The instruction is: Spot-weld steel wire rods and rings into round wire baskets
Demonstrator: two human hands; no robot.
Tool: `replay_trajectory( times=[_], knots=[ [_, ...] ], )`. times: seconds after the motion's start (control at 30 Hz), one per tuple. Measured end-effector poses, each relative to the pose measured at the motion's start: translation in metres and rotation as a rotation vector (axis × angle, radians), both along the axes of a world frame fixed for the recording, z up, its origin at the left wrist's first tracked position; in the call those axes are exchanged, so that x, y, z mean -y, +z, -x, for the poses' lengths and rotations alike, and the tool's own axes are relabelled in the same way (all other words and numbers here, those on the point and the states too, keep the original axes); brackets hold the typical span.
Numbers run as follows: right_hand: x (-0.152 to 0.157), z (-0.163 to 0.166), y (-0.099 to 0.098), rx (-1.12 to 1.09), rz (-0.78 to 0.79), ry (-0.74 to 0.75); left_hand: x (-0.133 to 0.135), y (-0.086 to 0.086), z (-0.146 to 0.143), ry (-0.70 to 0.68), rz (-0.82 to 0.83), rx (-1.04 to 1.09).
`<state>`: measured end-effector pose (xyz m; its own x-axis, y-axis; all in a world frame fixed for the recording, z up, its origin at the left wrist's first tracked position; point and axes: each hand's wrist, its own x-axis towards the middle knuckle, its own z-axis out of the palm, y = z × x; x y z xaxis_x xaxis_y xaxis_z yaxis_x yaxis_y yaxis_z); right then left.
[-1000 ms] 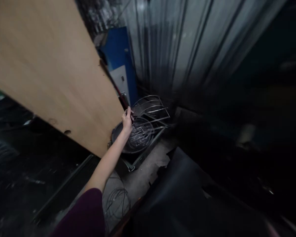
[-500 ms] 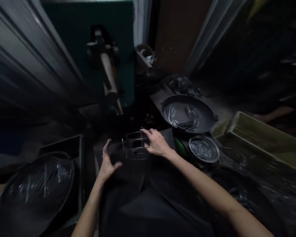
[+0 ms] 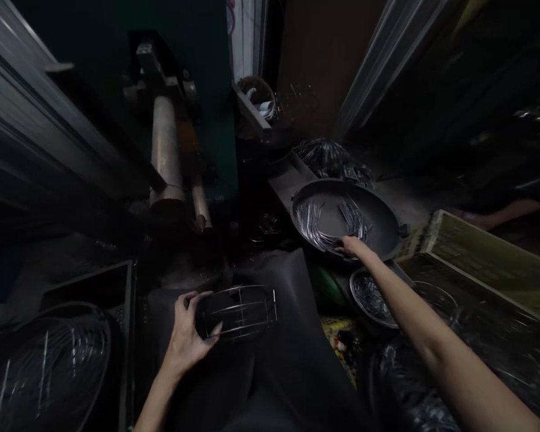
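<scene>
My left hand [image 3: 186,333] grips the left end of a small round wire frame [image 3: 243,311] that rests on a dark cloth-covered surface in front of me. My right hand [image 3: 353,246] reaches far out to a large dark pan [image 3: 378,219] holding bent wire pieces [image 3: 312,217]. Its fingers sit at the pan's near rim among the wires; I cannot see whether they hold any.
A smaller dish of wire bits [image 3: 371,294] sits below the pan. A metal roller machine [image 3: 166,150] stands ahead. Another wire-filled pan [image 3: 40,366] lies at lower left. A greenish box [image 3: 486,252] is at right, with a person's limb [image 3: 499,213] behind it.
The view swung from a wooden board and floor pan to this bench. My left hand closed on the wire frame; my right hand left the frame and reached out to the large pan.
</scene>
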<state>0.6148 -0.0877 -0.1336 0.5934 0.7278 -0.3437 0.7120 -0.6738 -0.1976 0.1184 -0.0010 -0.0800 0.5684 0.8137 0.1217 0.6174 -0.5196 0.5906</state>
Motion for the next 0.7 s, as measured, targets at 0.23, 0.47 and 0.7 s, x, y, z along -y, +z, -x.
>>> replay_trajectory(
  times=[0.23,0.47,0.7],
  knots=[
    [0.0,-0.003,0.015,0.05,-0.348,-0.105,0.0,0.036,0.004,-0.026,0.085,0.072],
    [-0.037,0.049,0.139,-0.607,-0.984,-0.224,0.023,0.105,-0.079,-0.2,0.354,0.33],
    [-0.047,0.197,0.255,-1.265,-0.958,-0.12,0.052,0.098,-0.117,-0.472,0.516,0.499]
  ],
)
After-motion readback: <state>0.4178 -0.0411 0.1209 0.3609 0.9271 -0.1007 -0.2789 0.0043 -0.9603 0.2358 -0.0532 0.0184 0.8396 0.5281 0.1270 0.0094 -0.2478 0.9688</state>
